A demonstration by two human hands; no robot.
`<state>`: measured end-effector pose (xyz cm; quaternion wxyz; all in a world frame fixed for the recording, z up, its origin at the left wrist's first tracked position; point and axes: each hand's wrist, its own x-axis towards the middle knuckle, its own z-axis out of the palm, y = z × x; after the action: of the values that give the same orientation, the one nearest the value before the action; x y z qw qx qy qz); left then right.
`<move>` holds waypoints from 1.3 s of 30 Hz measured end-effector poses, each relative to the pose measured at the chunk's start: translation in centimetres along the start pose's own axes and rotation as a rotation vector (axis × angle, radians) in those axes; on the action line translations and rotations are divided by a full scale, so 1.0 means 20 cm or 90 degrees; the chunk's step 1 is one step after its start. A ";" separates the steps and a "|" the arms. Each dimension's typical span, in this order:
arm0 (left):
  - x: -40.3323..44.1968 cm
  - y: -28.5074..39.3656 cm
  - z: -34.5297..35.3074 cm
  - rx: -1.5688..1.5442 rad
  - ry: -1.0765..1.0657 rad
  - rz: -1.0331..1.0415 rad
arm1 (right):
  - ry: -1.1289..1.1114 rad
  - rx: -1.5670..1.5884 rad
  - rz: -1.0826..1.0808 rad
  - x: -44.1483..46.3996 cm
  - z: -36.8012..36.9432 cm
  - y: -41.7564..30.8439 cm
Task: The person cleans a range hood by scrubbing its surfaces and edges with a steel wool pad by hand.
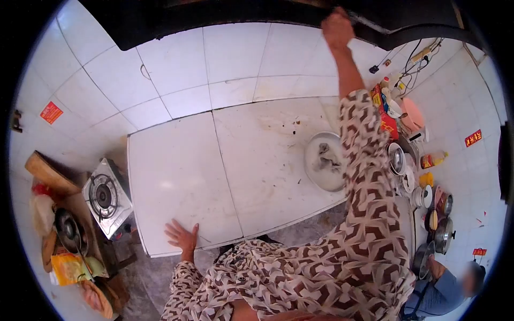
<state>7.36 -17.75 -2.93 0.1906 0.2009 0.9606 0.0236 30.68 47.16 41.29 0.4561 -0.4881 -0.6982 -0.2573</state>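
Observation:
My left hand lies flat with fingers spread on the near left edge of the white table. Stretched up high, my right hand is closed at the lower edge of a dark overhead hood or shelf. What its fingers hold, if anything, is hidden. Below my right sleeve sits a round pale basin with a dark grey lump, perhaps a rag, in it. The sleeve covers the basin's right side. Dark specks dot the tabletop behind it.
On the left stand a gas stove and a black wok. Bottles, bowls and pots crowd the right side. Cables hang from a power strip. Another person is at the lower right, a hand near a dark pan.

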 end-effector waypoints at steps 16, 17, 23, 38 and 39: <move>0.02 -0.01 -0.01 0.032 -0.001 -0.018 | -0.054 -0.026 -0.068 -0.02 -0.06 -0.07; 0.02 -0.02 -0.01 0.034 0.000 -0.012 | -0.014 -0.035 -0.106 -0.04 -0.06 -0.06; 0.02 -0.01 -0.01 0.031 -0.021 -0.018 | -0.034 -0.024 -0.035 0.00 -0.01 0.09; 0.08 0.02 -0.02 0.019 -0.041 -0.054 | 0.011 -0.019 -0.123 -0.04 -0.03 -0.02; 0.08 0.02 -0.02 0.018 -0.045 -0.056 | 0.001 -0.018 -0.101 -0.02 0.02 0.09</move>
<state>6.03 -16.71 -3.12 0.2224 0.1617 0.9614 -0.0054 32.16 47.93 40.70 0.4280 -0.4371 -0.7306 -0.3032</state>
